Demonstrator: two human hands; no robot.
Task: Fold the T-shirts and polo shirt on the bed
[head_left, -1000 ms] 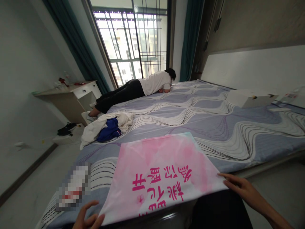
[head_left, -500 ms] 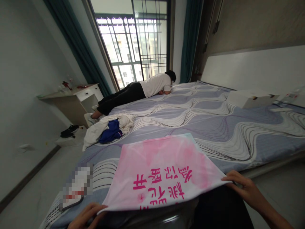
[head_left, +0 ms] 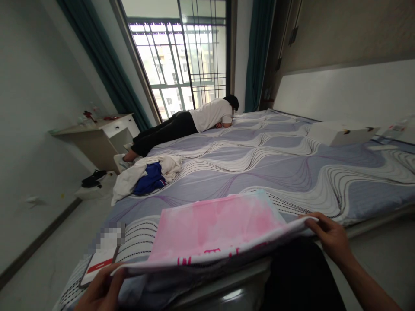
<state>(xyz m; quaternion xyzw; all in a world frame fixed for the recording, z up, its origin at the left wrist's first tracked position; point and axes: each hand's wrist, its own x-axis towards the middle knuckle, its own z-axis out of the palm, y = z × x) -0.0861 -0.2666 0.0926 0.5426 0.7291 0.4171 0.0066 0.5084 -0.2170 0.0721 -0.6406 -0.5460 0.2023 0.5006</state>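
Note:
A pink and white cloth with magenta characters lies partly on the near edge of the bed, its near edge raised off the surface. My left hand pinches the near left corner between thumb and fingers. At the other end, my right hand grips the near right corner, so the edge stretches between both hands. Most of the lettering is hidden behind that lifted edge. Just beyond my left hand rests a flat phone-like object with a white and red face, partly blurred out.
The bed has a grey wavy-patterned sheet. Bundled white and blue clothes lie at its left edge. A person lies face down across the far side. A white box sits at right; a desk stands far left.
Both hands have raised the cloth's near edge, the right one moving up slightly and the left one further left. The lettering, readable before, is now mostly folded out of sight.

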